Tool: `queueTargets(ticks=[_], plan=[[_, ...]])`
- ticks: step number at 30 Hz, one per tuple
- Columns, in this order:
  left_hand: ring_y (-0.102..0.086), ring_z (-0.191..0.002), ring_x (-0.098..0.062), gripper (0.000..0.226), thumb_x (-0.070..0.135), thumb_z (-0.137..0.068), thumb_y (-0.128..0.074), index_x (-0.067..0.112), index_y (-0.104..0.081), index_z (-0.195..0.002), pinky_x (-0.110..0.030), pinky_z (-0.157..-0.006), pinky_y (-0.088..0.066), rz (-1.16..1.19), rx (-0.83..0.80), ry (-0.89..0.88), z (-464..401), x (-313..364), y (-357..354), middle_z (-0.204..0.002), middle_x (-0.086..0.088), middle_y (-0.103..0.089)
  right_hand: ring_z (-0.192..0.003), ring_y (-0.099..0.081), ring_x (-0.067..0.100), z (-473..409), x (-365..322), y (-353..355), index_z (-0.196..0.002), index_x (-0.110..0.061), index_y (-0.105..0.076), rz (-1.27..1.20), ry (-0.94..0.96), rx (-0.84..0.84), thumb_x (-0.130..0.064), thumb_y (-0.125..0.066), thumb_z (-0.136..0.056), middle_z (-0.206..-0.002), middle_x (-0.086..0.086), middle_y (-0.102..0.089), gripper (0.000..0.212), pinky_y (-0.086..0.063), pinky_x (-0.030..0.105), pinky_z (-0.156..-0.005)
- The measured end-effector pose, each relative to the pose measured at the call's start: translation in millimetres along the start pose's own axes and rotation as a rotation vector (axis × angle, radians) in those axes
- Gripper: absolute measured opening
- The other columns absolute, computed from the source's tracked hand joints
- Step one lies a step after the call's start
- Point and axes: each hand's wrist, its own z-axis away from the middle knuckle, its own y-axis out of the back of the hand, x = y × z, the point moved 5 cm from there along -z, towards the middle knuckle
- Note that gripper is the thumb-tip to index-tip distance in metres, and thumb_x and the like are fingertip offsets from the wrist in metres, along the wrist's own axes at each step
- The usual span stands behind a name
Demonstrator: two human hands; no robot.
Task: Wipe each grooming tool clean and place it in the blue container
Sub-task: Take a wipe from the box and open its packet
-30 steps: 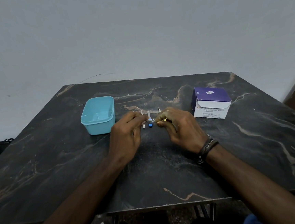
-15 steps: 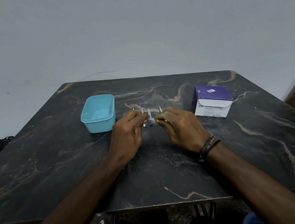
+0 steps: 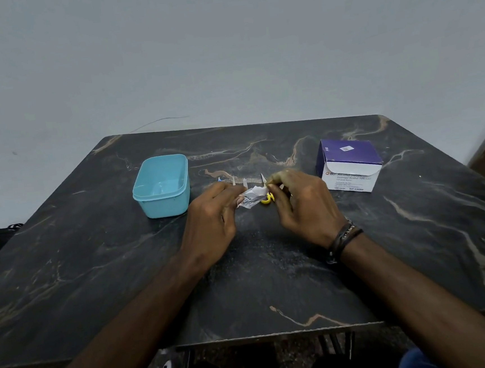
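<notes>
Dark marbled table [image 3: 272, 269], grey wall: a swab is being unwrapped.
Left hand [image 3: 212, 221] and right hand [image 3: 304, 204] each pinch the small white foil sachet [image 3: 251, 197]; judging by this, freeing the wipe comes next, light-blue plastic container [image 3: 162, 186] apparently empty.

Left hand [image 3: 212, 218] and right hand [image 3: 301, 205] pinch a small white sachet [image 3: 252, 197] between them above a dark marbled table [image 3: 272, 269]. Blue container [image 3: 162, 186] at left, purple-and-white box [image 3: 348, 164] at right; small tools [image 3: 245, 181] behind the hands, possibly scissors, are indistinct.
</notes>
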Motion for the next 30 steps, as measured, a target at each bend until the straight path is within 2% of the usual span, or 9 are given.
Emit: queueTargets(ticks=[3, 4, 9, 12, 15, 18, 21, 26, 30], plan=[[-0.063, -0.087, -0.017, 0.031, -0.009, -0.084, -0.065, 0.002, -0.069, -0.112, -0.025, -0.077, -0.052, 0.004, 0.005, 0.005, -0.5, 0.3, -0.1, -0.099, -0.01, -0.069, -0.058, -0.05, -0.007, -0.8, 4.4, 3.9, -0.085, -0.009, -0.068, -0.098, -0.085, 0.081, -0.007, -0.064, -0.086, -0.072, -0.008, -0.063, 0.004, -0.04, 0.008, -0.059], [-0.063, -0.087, -0.017, 0.03, -0.008, -0.084, -0.065, 0.001, -0.07, -0.111, -0.024, -0.078, -0.05, 0.006, 0.007, 0.006, -0.7, 0.5, -0.3, -0.099, -0.01, -0.069, -0.057, -0.049, -0.01, -0.9, 5.5, 4.6, -0.084, -0.008, -0.069, -0.126, -0.102, 0.105, -0.005, -0.065, -0.085, -0.07, -0.008, -0.063, 0.005, -0.038, 0.005, -0.058], [-0.062, -0.086, -0.016, 0.025, -0.005, -0.086, -0.064, 0.001, -0.07, -0.11, -0.025, -0.076, -0.051, 0.021, 0.008, 0.005, -0.9, 1.7, -1.1, -0.098, -0.009, -0.069, -0.059, -0.062, 0.008, -0.5, 8.7, 4.0, -0.093, -0.011, -0.063, -0.254, -0.157, 0.12, -0.004, -0.063, -0.085, -0.072, -0.004, -0.066, 0.01, -0.049, 0.018, -0.056], [-0.061, -0.084, -0.015, 0.024, -0.004, -0.086, -0.064, 0.001, -0.07, -0.109, -0.026, -0.075, -0.05, 0.024, 0.006, 0.005, -0.7, 1.1, -1.6, -0.096, -0.009, -0.068, -0.059, -0.052, -0.002, -1.3, 6.6, 2.6, -0.087, -0.016, -0.056, -0.233, -0.133, 0.082, 0.003, -0.057, -0.083, -0.073, -0.009, -0.058, 0.019, -0.039, 0.012, -0.056], [-0.061, -0.085, -0.013, 0.024, -0.004, -0.086, -0.065, 0.001, -0.07, -0.109, -0.02, -0.076, -0.049, 0.028, 0.021, 0.02, -1.0, 0.6, -1.1, -0.096, -0.009, -0.069, -0.064, -0.047, -0.005, -2.8, 6.5, 4.0, -0.075, -0.01, -0.062, -0.201, -0.083, 0.132, 0.011, -0.052, -0.076, -0.075, -0.004, -0.059, 0.023, -0.032, 0.009, -0.062], [-0.06, -0.086, -0.006, 0.023, -0.001, -0.086, -0.067, 0.003, -0.07, -0.108, -0.014, -0.078, -0.047, 0.054, 0.069, 0.056, -1.4, -1.8, 1.2, -0.097, -0.006, -0.07, -0.069, -0.059, 0.007, -3.2, 12.4, 6.9, -0.077, -0.006, -0.069, -0.193, -0.109, 0.19, 0.01, -0.052, -0.074, -0.081, 0.002, -0.066, 0.023, -0.041, 0.013, -0.063], [-0.061, -0.086, -0.003, 0.022, 0.0, -0.086, -0.068, 0.005, -0.071, -0.107, -0.008, -0.077, -0.046, 0.091, 0.121, 0.113, -1.6, -5.4, 4.4, -0.097, -0.004, -0.071, -0.074, -0.064, 0.013, -3.0, 16.4, 8.3, -0.084, -0.006, -0.072, -0.179, -0.148, 0.17, 0.006, -0.054, -0.075, -0.086, 0.004, -0.069, 0.023, -0.048, 0.019, -0.063], [-0.068, -0.079, -0.012, 0.022, 0.003, -0.087, -0.066, 0.005, -0.071, -0.109, -0.035, -0.067, -0.059, 0.223, 0.14, 0.209, -0.1, -12.3, 2.9, -0.096, -0.003, -0.072, -0.065, -0.058, 0.009, -2.5, 13.7, 0.5, -0.094, -0.01, -0.072, -0.164, -0.158, 0.013, -0.019, -0.067, -0.084, -0.089, 0.0, -0.064, 0.014, -0.045, 0.018, -0.059], [-0.071, -0.082, -0.015, 0.022, 0.004, -0.088, -0.066, 0.005, -0.071, -0.109, -0.042, -0.067, -0.06, 0.301, 0.103, 0.26, 1.8, -16.3, -1.2, -0.099, -0.006, -0.073, -0.068, -0.059, 0.012, -2.9, 8.0, -7.4, -0.098, -0.013, -0.072, -0.133, -0.142, -0.068, -0.028, -0.071, -0.084, -0.09, -0.002, -0.063, 0.021, -0.051, 0.028, -0.063]])
